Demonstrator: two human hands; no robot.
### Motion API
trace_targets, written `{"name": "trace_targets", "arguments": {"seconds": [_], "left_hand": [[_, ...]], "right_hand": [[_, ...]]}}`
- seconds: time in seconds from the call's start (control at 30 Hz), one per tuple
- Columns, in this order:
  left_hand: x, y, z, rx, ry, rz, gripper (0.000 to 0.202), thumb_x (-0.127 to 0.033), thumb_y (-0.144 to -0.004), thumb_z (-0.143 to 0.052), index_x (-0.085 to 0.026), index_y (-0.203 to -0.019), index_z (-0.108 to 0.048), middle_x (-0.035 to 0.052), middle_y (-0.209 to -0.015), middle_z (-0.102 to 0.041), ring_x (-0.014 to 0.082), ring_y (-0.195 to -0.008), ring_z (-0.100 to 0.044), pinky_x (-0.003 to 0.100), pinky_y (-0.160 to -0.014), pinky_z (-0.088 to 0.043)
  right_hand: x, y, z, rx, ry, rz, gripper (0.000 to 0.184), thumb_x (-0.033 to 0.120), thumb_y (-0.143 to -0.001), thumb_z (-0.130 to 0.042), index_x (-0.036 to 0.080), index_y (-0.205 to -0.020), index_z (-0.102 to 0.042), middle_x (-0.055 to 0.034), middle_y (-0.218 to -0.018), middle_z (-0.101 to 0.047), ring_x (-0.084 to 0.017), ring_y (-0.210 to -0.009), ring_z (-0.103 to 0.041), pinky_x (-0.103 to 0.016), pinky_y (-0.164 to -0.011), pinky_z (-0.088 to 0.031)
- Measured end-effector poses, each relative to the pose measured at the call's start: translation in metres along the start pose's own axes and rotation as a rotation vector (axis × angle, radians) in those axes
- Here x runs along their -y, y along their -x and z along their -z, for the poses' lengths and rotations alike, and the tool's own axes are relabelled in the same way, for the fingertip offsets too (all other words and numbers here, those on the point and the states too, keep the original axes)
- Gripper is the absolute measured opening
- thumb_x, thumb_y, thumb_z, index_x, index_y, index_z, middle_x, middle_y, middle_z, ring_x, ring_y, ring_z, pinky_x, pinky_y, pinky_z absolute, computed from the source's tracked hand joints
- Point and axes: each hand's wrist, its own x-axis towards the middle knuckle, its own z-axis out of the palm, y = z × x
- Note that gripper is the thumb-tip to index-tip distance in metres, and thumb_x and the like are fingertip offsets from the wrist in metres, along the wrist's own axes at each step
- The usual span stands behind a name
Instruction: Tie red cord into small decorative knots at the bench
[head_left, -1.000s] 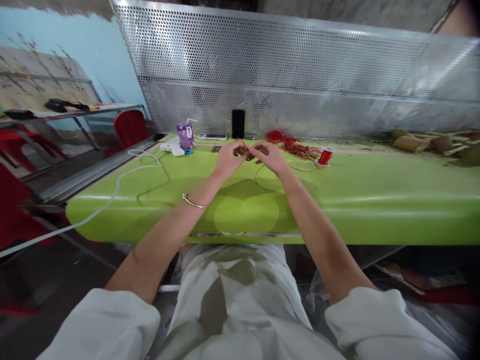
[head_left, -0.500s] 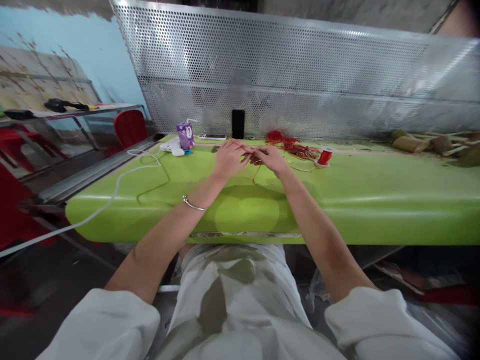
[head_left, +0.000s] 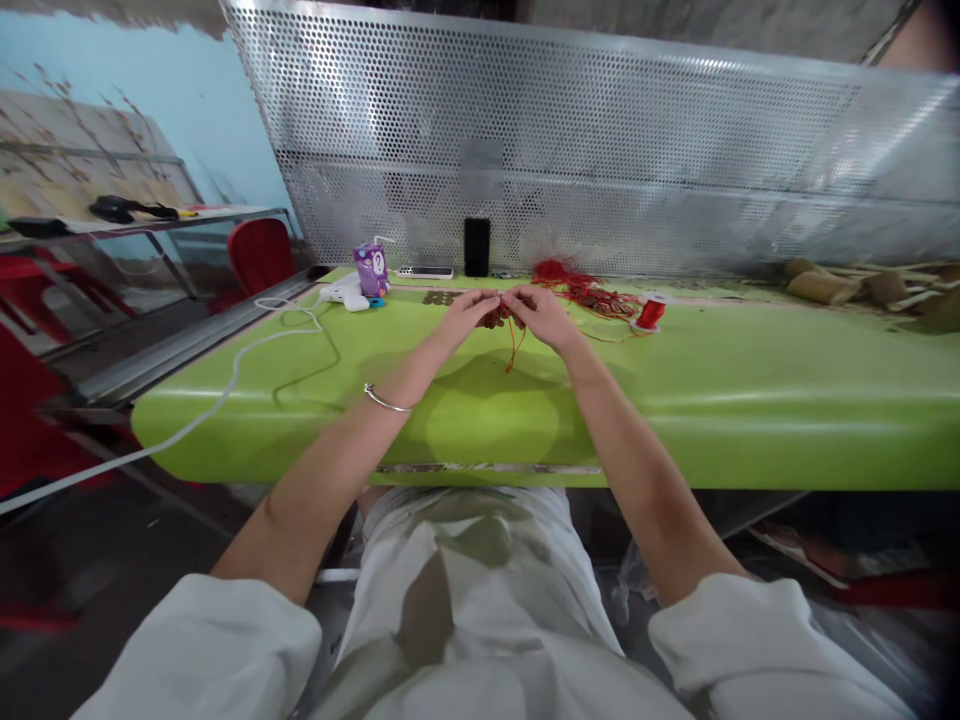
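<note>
My left hand [head_left: 471, 312] and my right hand [head_left: 540, 314] meet over the middle of the green table. Their fingertips pinch a red thread [head_left: 514, 350], whose loose ends dangle toward me. Small brown coin-like pieces [head_left: 491, 319] show just beneath the fingers, partly covered by them. More flat brown discs [head_left: 439, 297] lie in rows beyond my left hand. To the right of my right hand are a tangle of red threads [head_left: 556, 273] with brown pieces among them and a spool of red thread [head_left: 649, 314].
Toward the back left stand a purple carton [head_left: 370, 270], a white device [head_left: 345, 293] with a long white cable [head_left: 238, 365], and a flat phone [head_left: 424, 272]. A black phone [head_left: 476, 247] leans on the perforated metal panel [head_left: 600, 150]. Wooden pieces [head_left: 825, 287] lie far right.
My left hand has shifted slightly and its fingers now meet the right fingertips. The brown discs behind it and the pieces beneath show more. The hanging thread ends sit closer together.
</note>
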Motion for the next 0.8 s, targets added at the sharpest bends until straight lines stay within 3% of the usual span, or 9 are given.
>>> {"name": "trace_targets", "arguments": {"seconds": [0.13, 0.27, 0.47, 0.67, 0.8], "left_hand": [[-0.001, 0.002, -0.001, 0.042, 0.099, 0.044, 0.012, -0.020, -0.083, -0.067, -0.016, -0.074, -0.060, -0.0003, -0.070, -0.057, 0.0114, -0.065, -0.055, 0.029, -0.070, -0.047], [0.001, 0.001, 0.000, 0.050, 0.098, 0.071, 0.016, -0.023, -0.080, -0.070, -0.015, -0.070, -0.061, -0.0003, -0.069, -0.055, 0.0102, -0.063, -0.052, 0.027, -0.067, -0.045], [-0.001, 0.002, 0.001, -0.040, 0.033, -0.005, 0.019, -0.023, -0.079, -0.072, -0.016, -0.065, -0.062, -0.0008, -0.063, -0.053, 0.0093, -0.058, -0.047, 0.025, -0.060, -0.040], [-0.001, 0.000, 0.003, -0.121, 0.022, -0.029, 0.015, -0.025, -0.079, -0.073, -0.016, -0.069, -0.066, 0.0002, -0.066, -0.060, 0.0101, -0.060, -0.052, 0.027, -0.065, -0.043], [-0.001, -0.001, 0.004, -0.155, 0.049, -0.042, 0.014, -0.025, -0.079, -0.073, -0.016, -0.071, -0.067, 0.0001, -0.068, -0.060, 0.0102, -0.062, -0.053, 0.027, -0.066, -0.043]], "right_hand": [[-0.003, -0.002, 0.001, -0.022, 0.086, 0.014, 0.036, 0.053, -0.090, -0.053, 0.020, -0.080, -0.060, -0.0011, -0.070, -0.059, -0.013, -0.062, -0.053, -0.026, -0.059, -0.042], [-0.005, -0.003, -0.001, -0.066, 0.136, 0.026, 0.026, 0.043, -0.092, -0.052, 0.020, -0.082, -0.060, -0.0034, -0.078, -0.063, -0.016, -0.074, -0.058, -0.029, -0.068, -0.045], [0.008, 0.005, -0.005, -0.340, 0.312, 0.180, 0.012, 0.031, -0.088, -0.056, 0.021, -0.080, -0.058, -0.0067, -0.087, -0.063, -0.021, -0.088, -0.057, -0.037, -0.089, -0.042], [0.012, 0.015, -0.012, -0.143, 0.369, 0.096, 0.024, 0.033, -0.088, -0.052, 0.021, -0.070, -0.062, -0.0030, -0.067, -0.060, -0.016, -0.061, -0.050, -0.031, -0.065, -0.040], [0.005, 0.013, -0.014, -0.198, 0.386, 0.017, 0.018, 0.029, -0.086, -0.054, 0.021, -0.088, -0.070, -0.0035, -0.069, -0.064, -0.017, -0.061, -0.054, -0.031, -0.065, -0.042]]}}
